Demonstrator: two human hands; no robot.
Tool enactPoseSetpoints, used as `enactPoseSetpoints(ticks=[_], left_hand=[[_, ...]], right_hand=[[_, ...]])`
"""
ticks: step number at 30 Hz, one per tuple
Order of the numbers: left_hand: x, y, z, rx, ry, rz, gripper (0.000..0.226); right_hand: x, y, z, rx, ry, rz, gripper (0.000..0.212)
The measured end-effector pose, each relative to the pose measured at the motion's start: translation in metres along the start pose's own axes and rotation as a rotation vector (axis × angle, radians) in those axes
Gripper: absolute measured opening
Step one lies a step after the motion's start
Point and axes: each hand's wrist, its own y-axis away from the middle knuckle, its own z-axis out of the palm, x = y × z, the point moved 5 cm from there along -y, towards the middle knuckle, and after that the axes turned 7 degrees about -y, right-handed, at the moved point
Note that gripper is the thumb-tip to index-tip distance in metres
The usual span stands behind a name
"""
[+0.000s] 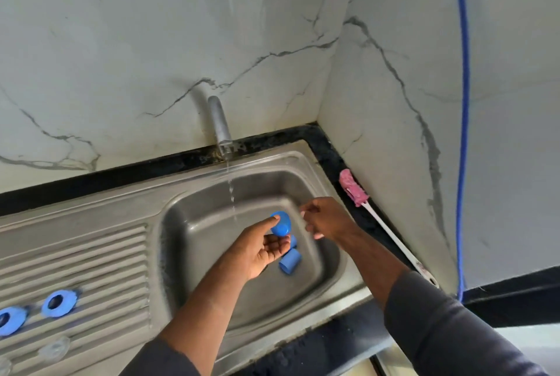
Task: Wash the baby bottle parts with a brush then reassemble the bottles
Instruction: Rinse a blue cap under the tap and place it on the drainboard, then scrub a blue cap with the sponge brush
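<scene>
My left hand (266, 247) holds a blue bottle cap (280, 224) over the steel sink basin (212, 242), thumb on its rim, just left of the thin water stream (231, 190) from the tap (219, 127). My right hand (322, 219) hovers to the right of the cap with fingers loosely curled; whether it holds something small and clear I cannot tell. Another blue cap (290, 260) lies on the basin floor below my left hand. The pink-headed bottle brush (353, 187) lies on the black counter edge to the right.
Two blue collar rings (57, 303) (10, 319) and clear teats (54, 348) sit on the ribbed drainboard (91, 254) at left. Marble-look walls close in behind and on the right. A blue cord (463, 133) hangs down the right wall.
</scene>
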Motion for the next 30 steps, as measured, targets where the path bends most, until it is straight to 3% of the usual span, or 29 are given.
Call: enactPoseSetpoints(ticks=[7,12,15,21,25,30], left_hand=[[-0.023,-0.013,0.065,0.048,0.055,0.019,0.035],[-0.023,-0.010,0.101,-0.034,0.172,0.038,0.038],[-0.020,-0.006,0.105,-0.091,0.165,0.016,0.031],[-0.007,0.001,0.057,-0.064,0.350,0.144,0.056],[0.000,0.022,0.014,-0.067,0.418,0.227,0.050],[0.008,0.041,-0.013,-0.035,0.439,0.298,0.041]], right_hand=[[0.036,0.007,-0.097,0.379,0.330,-0.167,0.021],[0.051,0.007,-0.122,0.446,0.525,-0.216,0.025],[0.065,-0.001,-0.126,0.412,0.651,-0.149,0.020],[0.075,-0.012,-0.126,0.368,0.718,-0.170,0.017],[0.061,-0.007,-0.121,0.408,0.764,-0.245,0.009],[0.034,0.011,-0.096,0.263,0.549,-0.301,0.008]])
